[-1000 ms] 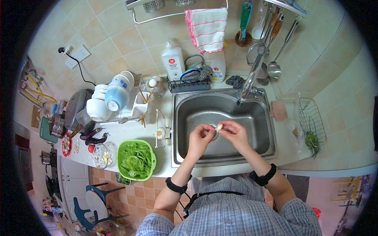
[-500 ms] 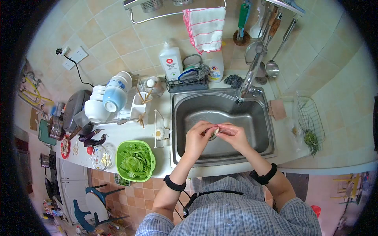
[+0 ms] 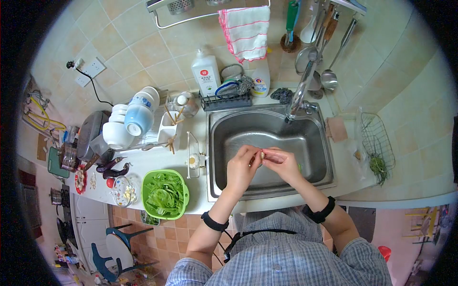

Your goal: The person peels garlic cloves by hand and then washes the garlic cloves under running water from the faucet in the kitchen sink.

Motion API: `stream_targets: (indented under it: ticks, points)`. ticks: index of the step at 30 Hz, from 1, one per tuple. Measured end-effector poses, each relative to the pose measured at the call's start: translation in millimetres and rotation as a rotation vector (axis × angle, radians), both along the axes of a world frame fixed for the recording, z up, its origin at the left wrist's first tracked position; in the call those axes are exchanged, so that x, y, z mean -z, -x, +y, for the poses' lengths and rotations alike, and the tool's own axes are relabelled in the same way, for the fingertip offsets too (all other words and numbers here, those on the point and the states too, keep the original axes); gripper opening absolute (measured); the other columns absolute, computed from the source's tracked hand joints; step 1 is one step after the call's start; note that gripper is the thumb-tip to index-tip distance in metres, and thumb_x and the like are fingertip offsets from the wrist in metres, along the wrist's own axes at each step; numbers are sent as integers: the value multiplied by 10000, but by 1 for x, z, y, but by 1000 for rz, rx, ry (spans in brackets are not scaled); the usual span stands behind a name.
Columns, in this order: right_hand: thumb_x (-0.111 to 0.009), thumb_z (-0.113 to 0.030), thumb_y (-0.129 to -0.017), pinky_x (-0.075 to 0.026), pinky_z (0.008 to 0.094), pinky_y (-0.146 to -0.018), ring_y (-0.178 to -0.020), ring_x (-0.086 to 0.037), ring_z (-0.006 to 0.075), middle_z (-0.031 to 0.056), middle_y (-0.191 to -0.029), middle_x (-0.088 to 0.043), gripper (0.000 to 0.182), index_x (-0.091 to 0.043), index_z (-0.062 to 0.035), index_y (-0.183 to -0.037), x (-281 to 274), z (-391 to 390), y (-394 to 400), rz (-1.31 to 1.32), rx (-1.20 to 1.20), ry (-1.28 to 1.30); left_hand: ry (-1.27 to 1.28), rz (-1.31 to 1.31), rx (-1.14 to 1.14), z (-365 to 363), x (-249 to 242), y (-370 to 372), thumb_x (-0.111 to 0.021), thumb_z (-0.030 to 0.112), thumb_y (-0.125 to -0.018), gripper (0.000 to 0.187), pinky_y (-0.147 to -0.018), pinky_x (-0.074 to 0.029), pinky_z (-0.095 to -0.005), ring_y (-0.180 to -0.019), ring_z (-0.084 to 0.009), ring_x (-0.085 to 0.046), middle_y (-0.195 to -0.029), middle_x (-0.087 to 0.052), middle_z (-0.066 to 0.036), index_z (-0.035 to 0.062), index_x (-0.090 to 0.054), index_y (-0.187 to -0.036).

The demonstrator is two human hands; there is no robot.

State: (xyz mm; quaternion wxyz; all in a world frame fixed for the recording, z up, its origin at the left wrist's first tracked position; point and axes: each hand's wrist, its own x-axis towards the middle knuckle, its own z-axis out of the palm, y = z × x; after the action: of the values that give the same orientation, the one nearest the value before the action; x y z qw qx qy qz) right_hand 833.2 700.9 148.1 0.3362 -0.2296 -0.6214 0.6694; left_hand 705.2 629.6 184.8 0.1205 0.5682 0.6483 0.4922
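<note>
Both my hands meet over the steel sink (image 3: 224, 138), fingertips pinched around a small pale garlic clove (image 3: 262, 155). My left hand (image 3: 242, 168) is closed on one side of the clove, thumb against forefinger. From the other side my right hand (image 3: 283, 165) pinches it too, so most of it is covered by fingers. A small green scrap (image 3: 299, 167) shows in the sink beside my right hand. Left of the sink, a glass bowl (image 3: 118, 199) holds several pale cloves, and a green basket (image 3: 186, 194) is full of leafy greens (image 3: 163, 193).
The faucet (image 3: 301, 90) reaches over the sink's back edge. A dish rack with bowls (image 3: 139, 119), eggplants (image 3: 112, 173) and a tomato (image 3: 110, 182) stand to the left. Behind are a soap bottle (image 3: 205, 74) and a sponge caddy (image 3: 226, 102). Green stalks (image 3: 378, 167) lie by a wire basket (image 3: 374, 128) at right.
My fingers have shifted slightly around the clove, and less of it shows. The green scrap beside my right hand has come into view. The whole view has moved a little.
</note>
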Motion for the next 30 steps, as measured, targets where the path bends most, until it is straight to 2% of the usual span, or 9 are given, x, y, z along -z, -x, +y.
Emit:
stream_targets:
  ticks: [3,5,6,8,11,14,18,23,30]
  points:
    - [-579,56,-736,-454,242,-797,-905,-538,140,83,-1012,-539,306,-525,42,-1037,-1,-1,0,50,0,47,9,-10,-38,1,2,-2,-566,85,-768,90,-498,-453,-248,-537,-150,-567,-781,-569,-67,27,-605,-824]
    - [-585,45,-737,-451,240,-788,-897,-542,133,85,-978,-560,328,-510,35,-1056,-8,-1,-2,-33,-23,150,54,-410,-3,3,8,1,-577,74,-763,94,-493,-440,-226,-555,-108,-563,-776,-569,-63,21,-605,-835]
    - [-585,45,-737,-451,240,-788,-897,-542,133,85,-978,-560,328,-510,35,-1056,-7,0,-3,-33,-22,149,54,-409,-1,4,8,3,-577,74,-763,94,-493,-440,-226,-555,-108,-563,-776,-569,-63,21,-605,-835]
    - [-603,-18,-747,-449,229,-751,-845,-553,104,52,-908,-590,318,-518,0,-1053,-3,1,-3,16,5,110,98,-695,87,4,8,7,-598,70,-750,91,-497,-424,-205,-578,-77,-549,-766,-569,-56,21,-613,-825]
    - [-603,-16,-746,-448,234,-762,-851,-555,109,59,-918,-589,315,-512,5,-1047,-6,0,-5,39,-1,133,102,-411,91,3,5,7,-609,65,-738,84,-505,-420,-196,-596,-73,-542,-765,-570,-51,23,-621,-809]
    - [-600,22,-735,-451,244,-786,-882,-557,135,89,-946,-580,311,-507,23,-1032,-10,-1,-6,-24,-16,136,139,-397,131,2,8,9,-599,38,-747,78,-561,-438,-196,-639,-96,-540,-819,-553,-53,3,-605,-815]
    - [-602,17,-734,-452,250,-793,-885,-561,141,94,-947,-583,310,-508,23,-1029,-9,-2,-7,-16,-16,91,104,-458,123,2,9,9,-620,68,-722,88,-511,-428,-207,-603,-85,-542,-762,-570,-48,26,-624,-799]
    - [-606,-1,-735,-450,240,-770,-848,-567,123,75,-909,-595,299,-521,2,-1022,-10,-4,-6,-22,16,38,116,-64,23,-3,-9,1,-582,62,-753,74,-547,-445,-231,-608,-134,-563,-786,-554,-67,14,-569,-807]
    - [-612,-11,-735,-453,240,-751,-833,-568,122,66,-908,-594,298,-522,1,-1019,-8,-4,-7,0,33,128,94,-58,-12,-2,2,-3,-573,56,-757,90,-531,-441,-222,-577,-128,-564,-774,-563,-58,16,-546,-832]
